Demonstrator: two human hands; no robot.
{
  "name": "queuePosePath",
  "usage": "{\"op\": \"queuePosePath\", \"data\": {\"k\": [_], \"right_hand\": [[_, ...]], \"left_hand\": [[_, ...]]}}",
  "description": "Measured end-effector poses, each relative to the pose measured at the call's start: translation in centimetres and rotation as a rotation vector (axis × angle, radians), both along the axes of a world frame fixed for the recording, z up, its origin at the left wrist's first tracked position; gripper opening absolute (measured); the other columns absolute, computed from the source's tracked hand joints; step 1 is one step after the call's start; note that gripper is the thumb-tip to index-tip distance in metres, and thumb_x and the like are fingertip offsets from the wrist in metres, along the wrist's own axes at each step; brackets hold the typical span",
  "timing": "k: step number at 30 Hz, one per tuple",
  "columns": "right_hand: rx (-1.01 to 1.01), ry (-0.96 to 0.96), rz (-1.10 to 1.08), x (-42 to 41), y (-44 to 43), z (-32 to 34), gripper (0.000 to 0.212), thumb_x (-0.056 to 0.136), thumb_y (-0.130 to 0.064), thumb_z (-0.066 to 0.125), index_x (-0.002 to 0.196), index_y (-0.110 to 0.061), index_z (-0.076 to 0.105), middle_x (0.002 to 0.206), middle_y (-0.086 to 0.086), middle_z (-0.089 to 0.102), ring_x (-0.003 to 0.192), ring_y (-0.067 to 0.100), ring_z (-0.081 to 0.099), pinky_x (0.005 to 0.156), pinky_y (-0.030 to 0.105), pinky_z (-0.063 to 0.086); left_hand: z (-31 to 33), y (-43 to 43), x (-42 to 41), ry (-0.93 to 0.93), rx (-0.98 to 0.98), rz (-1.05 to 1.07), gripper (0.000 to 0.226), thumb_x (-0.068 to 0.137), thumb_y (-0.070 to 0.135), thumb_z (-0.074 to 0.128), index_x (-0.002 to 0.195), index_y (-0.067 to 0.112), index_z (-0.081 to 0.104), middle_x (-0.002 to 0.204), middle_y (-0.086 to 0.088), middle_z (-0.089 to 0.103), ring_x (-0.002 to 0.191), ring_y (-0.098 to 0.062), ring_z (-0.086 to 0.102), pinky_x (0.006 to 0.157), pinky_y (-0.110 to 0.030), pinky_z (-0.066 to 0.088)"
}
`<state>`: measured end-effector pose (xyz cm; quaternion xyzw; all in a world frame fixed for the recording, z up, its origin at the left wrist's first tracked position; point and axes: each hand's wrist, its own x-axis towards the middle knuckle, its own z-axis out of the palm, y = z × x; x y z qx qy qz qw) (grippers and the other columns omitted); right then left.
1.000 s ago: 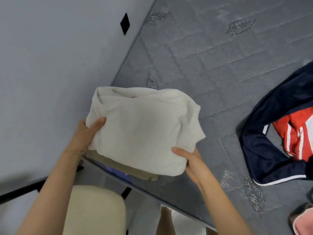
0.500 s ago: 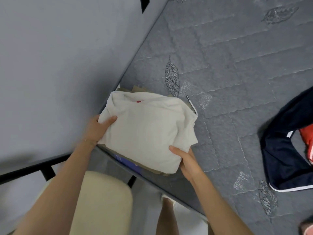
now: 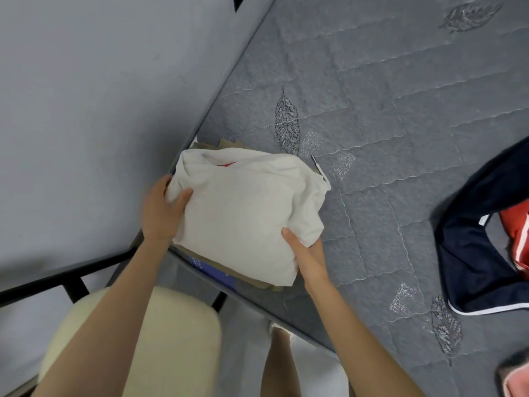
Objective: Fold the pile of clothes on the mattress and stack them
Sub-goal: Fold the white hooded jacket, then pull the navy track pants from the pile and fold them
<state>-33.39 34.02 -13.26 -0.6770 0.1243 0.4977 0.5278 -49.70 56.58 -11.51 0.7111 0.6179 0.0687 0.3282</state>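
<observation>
As left hand (image 3: pixel 162 214) and right hand (image 3: pixel 309 255) grip garment (image 3: pixel 246 210), thumbs atop

Cream garment (image 3: pixel 246 213) atop, seemingly, tan clothes (image 3: pixel 229 144).

The folded cream-white cloth garment (image 3: pixel 246 213) is plain, with a sliver of red in its top fold. Under it lies a folded tan cloth garment (image 3: pixel 229 144), plain khaki, and below that a deep blue flat piece (image 3: pixel 213 272) with pale print too small to read. The grey quilted mattress (image 3: pixel 400 110) carries wavy pale stitching, dark grey embroidered leaves and lighter speckled leaf patches. The navy blue cloth jacket (image 3: pixel 472 253) is edged in thin white piping; the red-orange garment (image 3: pixel 518 239) against it bears white stripes. A pink cloth item (image 3: pixel 516 382) shows at the lower right corner. The smooth wall (image 3: pixel 86 110) is pale blue-grey, the metal bed frame (image 3: pixel 86 269) black, the padded seat cushion (image 3: pixel 189 339) cream.
</observation>
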Motion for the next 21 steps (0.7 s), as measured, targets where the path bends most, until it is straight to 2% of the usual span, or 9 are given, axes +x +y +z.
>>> {"op": "queuePosePath", "data": {"k": [2,3,4,6,8,10,12,18,21], "right_hand": [[-0.182,-0.231,-0.026,-0.3,0.0,0.5,0.093,0.071,-0.029,0.085,0.145,-0.015,0.032,0.143,0.005,0.045,0.125,0.019,0.049,0.106,0.037,0.042],[-0.252,-0.445,0.021,-0.5,-0.3,0.9,0.1,0.07,-0.03,0.086,0.148,-0.013,0.027,0.148,0.009,0.036,0.133,0.023,0.04,0.111,0.04,0.035],[-0.281,-0.707,0.118,-0.6,-0.6,1.3,0.097,0.073,-0.029,0.084,0.149,-0.012,0.026,0.15,0.012,0.031,0.137,0.026,0.033,0.114,0.042,0.029],[-0.21,-1.171,0.407,-0.8,-1.0,1.8,0.074,0.084,-0.03,0.071,0.146,-0.015,0.034,0.151,0.012,0.03,0.141,0.029,0.025,0.115,0.043,0.019],[-0.14,-1.344,0.718,-1.1,-1.3,1.3,0.055,0.091,-0.034,0.055,0.143,-0.022,0.043,0.154,0.008,0.029,0.144,0.029,0.019,0.116,0.049,0.013],[-0.201,-1.333,0.933,-1.2,-1.7,0.4,0.052,0.092,-0.041,0.046,0.142,-0.025,0.046,0.156,0.008,0.029,0.145,0.031,0.017,0.112,0.055,0.016],[-0.246,-1.254,0.995,-0.8,-1.9,0.5,0.056,0.092,-0.048,0.042,0.144,-0.027,0.043,0.158,0.01,0.026,0.146,0.032,0.014,0.111,0.056,0.014],[-0.269,-1.053,0.652,4.4,-4.8,4.6,0.076,0.086,-0.069,0.041,0.152,-0.036,0.021,0.162,-0.001,0.007,0.149,0.02,-0.006,0.119,0.036,-0.011],[-0.332,-1.003,0.58,9.1,-8.1,6.5,0.081,0.085,-0.069,0.046,0.153,-0.035,0.017,0.163,-0.001,0.005,0.149,0.02,-0.006,0.119,0.038,-0.007]], "left_hand": [[0.5,-1.0,0.4,0.058,0.27,-0.15,0.056,0.092,0.041,0.052,0.138,0.01,0.045,0.132,-0.018,0.051,0.116,-0.036,0.049,0.097,-0.048,0.04],[0.8,-1.8,0.8,0.059,0.38,-0.245,0.055,0.093,0.04,0.049,0.14,0.01,0.043,0.137,-0.019,0.047,0.121,-0.038,0.046,0.102,-0.051,0.036],[1.0,-2.9,1.4,0.065,0.454,-0.367,0.055,0.095,0.039,0.046,0.142,0.013,0.04,0.142,-0.019,0.043,0.128,-0.037,0.041,0.107,-0.054,0.031],[0.7,-5.4,2.5,0.132,0.479,-0.63,0.056,0.097,0.044,0.039,0.147,0.02,0.035,0.153,-0.014,0.032,0.142,-0.034,0.027,0.115,-0.057,0.016],[-0.2,-6.9,2.9,0.24,0.399,-0.754,0.058,0.098,0.052,0.028,0.15,0.025,0.032,0.158,-0.008,0.025,0.147,-0.03,0.017,0.116,-0.059,0.011],[-0.7,-7.0,2.9,0.325,0.313,-0.766,0.061,0.098,0.057,0.018,0.151,0.027,0.029,0.159,-0.006,0.024,0.147,-0.029,0.016,0.115,-0.06,0.012],[-0.5,-6.8,3.1,0.377,0.283,-0.776,0.064,0.097,0.06,0.015,0.151,0.028,0.027,0.159,-0.007,0.023,0.147,-0.03,0.016,0.115,-0.061,0.012],[3.8,-8.7,8.6,0.229,0.481,-0.756,0.062,0.094,0.055,0.032,0.147,0.025,0.037,0.156,-0.011,0.028,0.145,-0.036,0.019,0.114,-0.06,0.007],[5.2,-11.6,14.2,0.183,0.548,-0.816,0.062,0.094,0.057,0.035,0.147,0.024,0.038,0.156,-0.011,0.028,0.145,-0.036,0.019,0.114,-0.059,0.008]]}}
